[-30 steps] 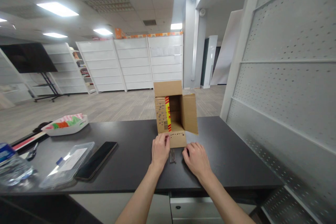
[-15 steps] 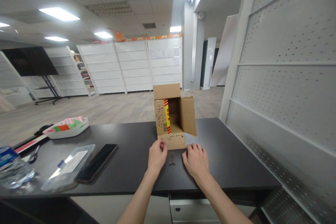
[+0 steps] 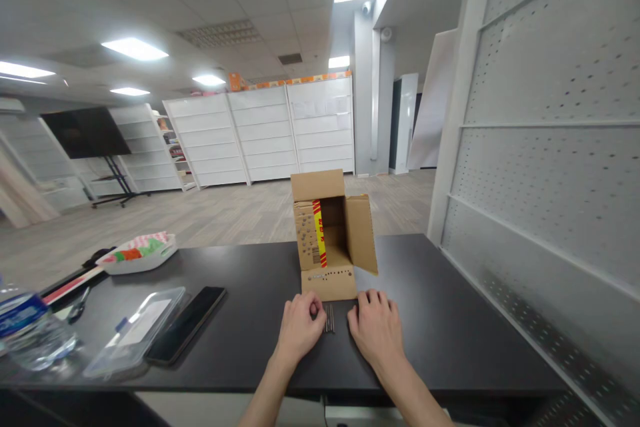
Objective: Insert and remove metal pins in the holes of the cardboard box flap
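Moved since earlier frame: left hand (image 3: 301,323), from the box's lower flap down to the nails' left edge; right hand (image 3: 379,325) little changed.
Left fingers: curled, thumb and forefinger tips drawn together; whether anything is gripped cannot be told.
Right fingers: half bent, slightly apart, thumb toward the nails; palm side hidden, contents cannot be told.
Nails (image 3: 330,320): several, side by side, lower centre of frame, between the hands, partly covered by the left.
Box (image 3: 334,237): cardboard, open, centre of frame; dotted flap (image 3: 327,288) lowered toward the hands.
Table (image 3: 250,280): black, across lower frame.
Phone (image 3: 187,325), clear case (image 3: 137,332): lower left.
Bottle (image 3: 33,327): left edge.
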Action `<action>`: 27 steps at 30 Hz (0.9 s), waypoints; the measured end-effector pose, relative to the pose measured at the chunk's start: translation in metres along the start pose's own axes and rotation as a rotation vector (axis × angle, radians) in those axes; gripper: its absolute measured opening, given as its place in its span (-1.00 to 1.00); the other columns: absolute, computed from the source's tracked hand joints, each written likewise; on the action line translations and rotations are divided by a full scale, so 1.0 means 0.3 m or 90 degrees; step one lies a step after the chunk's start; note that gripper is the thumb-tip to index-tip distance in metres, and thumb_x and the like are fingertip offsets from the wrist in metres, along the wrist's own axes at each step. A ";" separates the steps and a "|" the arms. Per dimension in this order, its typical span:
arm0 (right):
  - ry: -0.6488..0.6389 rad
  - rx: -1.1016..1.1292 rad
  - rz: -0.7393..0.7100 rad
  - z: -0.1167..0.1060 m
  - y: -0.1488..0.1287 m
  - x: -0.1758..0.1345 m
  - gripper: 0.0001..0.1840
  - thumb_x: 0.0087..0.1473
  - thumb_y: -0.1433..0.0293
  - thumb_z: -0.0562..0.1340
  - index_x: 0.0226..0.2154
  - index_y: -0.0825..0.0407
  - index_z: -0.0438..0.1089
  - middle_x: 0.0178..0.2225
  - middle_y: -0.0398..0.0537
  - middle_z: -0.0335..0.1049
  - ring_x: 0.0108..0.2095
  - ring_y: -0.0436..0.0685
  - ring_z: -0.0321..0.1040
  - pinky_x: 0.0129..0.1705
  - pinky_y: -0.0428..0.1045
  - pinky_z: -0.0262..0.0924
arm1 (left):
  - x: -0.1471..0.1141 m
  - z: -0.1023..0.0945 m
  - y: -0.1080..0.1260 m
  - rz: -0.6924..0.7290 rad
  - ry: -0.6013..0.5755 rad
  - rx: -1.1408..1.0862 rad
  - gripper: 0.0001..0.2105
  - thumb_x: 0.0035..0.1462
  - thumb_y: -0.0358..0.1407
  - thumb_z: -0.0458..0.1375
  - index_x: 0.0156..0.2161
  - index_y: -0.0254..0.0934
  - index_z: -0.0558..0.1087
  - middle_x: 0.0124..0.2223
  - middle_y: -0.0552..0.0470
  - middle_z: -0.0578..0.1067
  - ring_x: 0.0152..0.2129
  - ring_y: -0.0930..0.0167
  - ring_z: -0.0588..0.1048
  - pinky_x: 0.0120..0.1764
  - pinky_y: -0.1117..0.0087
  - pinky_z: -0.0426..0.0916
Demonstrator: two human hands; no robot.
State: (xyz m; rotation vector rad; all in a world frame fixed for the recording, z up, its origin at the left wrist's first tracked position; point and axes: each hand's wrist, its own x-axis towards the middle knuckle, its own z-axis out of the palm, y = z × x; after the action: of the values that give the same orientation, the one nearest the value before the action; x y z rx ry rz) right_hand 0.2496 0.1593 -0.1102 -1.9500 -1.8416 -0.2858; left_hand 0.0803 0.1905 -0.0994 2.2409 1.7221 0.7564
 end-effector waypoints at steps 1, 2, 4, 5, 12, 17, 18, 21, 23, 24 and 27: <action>0.000 0.002 0.000 0.001 0.000 0.000 -0.80 0.14 0.40 0.07 -0.32 0.03 0.41 -0.29 0.06 0.37 -0.19 0.23 0.22 -0.16 0.09 -0.03 | 0.000 0.000 0.000 -0.003 -0.001 0.006 -0.92 0.03 -0.42 0.05 -0.41 -0.23 0.37 -0.42 0.12 0.42 -0.36 0.41 0.37 -0.27 0.39 0.07; 0.000 0.003 0.001 0.001 -0.001 0.001 -0.80 0.14 0.41 0.07 -0.33 0.02 0.41 -0.29 0.06 0.37 -0.20 0.23 0.23 -0.16 0.09 -0.03 | 0.001 0.000 0.001 -0.005 -0.004 0.013 -0.91 0.03 -0.41 0.04 -0.42 -0.24 0.37 -0.42 0.12 0.42 -0.36 0.41 0.37 -0.27 0.39 0.06; 0.002 0.004 0.001 0.002 -0.002 0.002 -0.80 0.14 0.42 0.07 -0.33 0.02 0.41 -0.29 0.05 0.37 -0.20 0.23 0.23 -0.15 0.09 -0.03 | 0.001 -0.002 0.003 -0.007 -0.017 0.023 -0.91 0.04 -0.42 0.03 -0.41 -0.24 0.37 -0.42 0.11 0.42 -0.36 0.41 0.36 -0.27 0.38 0.06; 0.004 0.004 0.001 0.003 -0.003 0.002 -0.80 0.14 0.42 0.07 -0.33 0.02 0.41 -0.29 0.05 0.37 -0.20 0.23 0.23 -0.15 0.09 -0.03 | 0.000 -0.004 0.004 -0.007 -0.020 0.025 -0.91 0.04 -0.42 0.03 -0.41 -0.24 0.37 -0.41 0.11 0.42 -0.36 0.41 0.36 -0.27 0.38 0.05; 0.004 -0.002 0.004 0.003 -0.003 0.000 -0.82 0.14 0.43 0.08 -0.32 0.00 0.40 -0.27 0.02 0.38 -0.18 0.20 0.24 -0.12 0.07 -0.03 | -0.016 -0.015 0.009 0.000 -0.027 0.009 -0.91 0.03 -0.42 0.03 -0.41 -0.23 0.37 -0.40 0.11 0.42 -0.36 0.40 0.35 -0.27 0.38 0.03; 0.002 -0.017 0.005 -0.004 -0.006 0.000 -0.80 0.16 0.44 0.07 -0.33 0.01 0.41 -0.27 0.01 0.39 -0.18 0.20 0.25 -0.13 0.05 -0.03 | -0.026 -0.017 0.017 0.003 -0.026 0.023 -0.91 0.01 -0.41 0.03 -0.41 -0.23 0.38 -0.37 0.08 0.45 -0.33 0.37 0.36 -0.26 0.37 0.04; 0.001 -0.019 0.004 -0.005 -0.006 0.000 -0.80 0.17 0.43 0.06 -0.33 0.01 0.41 -0.26 0.01 0.40 -0.18 0.20 0.25 -0.14 0.05 -0.03 | -0.027 -0.017 0.018 0.006 -0.025 0.021 -0.91 0.01 -0.41 0.03 -0.41 -0.23 0.38 -0.37 0.08 0.46 -0.32 0.37 0.36 -0.26 0.36 0.04; -0.007 -0.020 -0.001 -0.004 -0.006 0.000 -0.78 0.18 0.43 0.05 -0.33 0.01 0.41 -0.26 0.02 0.40 -0.18 0.19 0.26 -0.15 0.04 -0.01 | -0.028 -0.016 0.016 0.008 -0.026 0.015 -0.90 0.00 -0.41 0.03 -0.40 -0.22 0.39 -0.36 0.07 0.47 -0.31 0.36 0.37 -0.26 0.36 0.04; -0.013 -0.019 -0.001 0.000 -0.004 0.000 -0.78 0.18 0.42 0.05 -0.33 0.01 0.41 -0.26 0.01 0.40 -0.18 0.18 0.27 -0.16 0.04 0.00 | -0.027 -0.014 0.012 0.006 -0.027 0.013 -0.90 0.00 -0.40 0.03 -0.40 -0.22 0.39 -0.36 0.07 0.47 -0.31 0.35 0.38 -0.26 0.35 0.05; -0.013 -0.018 -0.001 0.002 -0.003 0.001 -0.78 0.18 0.42 0.05 -0.33 0.01 0.41 -0.26 0.01 0.40 -0.18 0.18 0.27 -0.16 0.03 0.00 | -0.027 -0.012 0.011 0.006 -0.027 0.013 -0.90 0.00 -0.40 0.03 -0.39 -0.22 0.40 -0.36 0.07 0.47 -0.30 0.34 0.38 -0.25 0.34 0.05; -0.010 -0.012 -0.001 0.006 -0.001 0.001 -0.77 0.19 0.42 0.04 -0.32 0.00 0.40 -0.26 0.00 0.40 -0.16 0.18 0.27 -0.15 0.04 0.00 | -0.026 -0.006 0.008 0.005 -0.024 0.010 -0.90 0.01 -0.39 0.03 -0.39 -0.22 0.40 -0.34 0.06 0.48 -0.28 0.32 0.39 -0.25 0.33 0.06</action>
State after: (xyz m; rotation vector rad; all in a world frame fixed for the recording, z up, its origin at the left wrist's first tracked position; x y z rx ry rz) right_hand 0.2492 0.1605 -0.1114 -1.9693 -1.8562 -0.2898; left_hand 0.0799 0.1822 -0.0987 2.2581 1.7093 0.7008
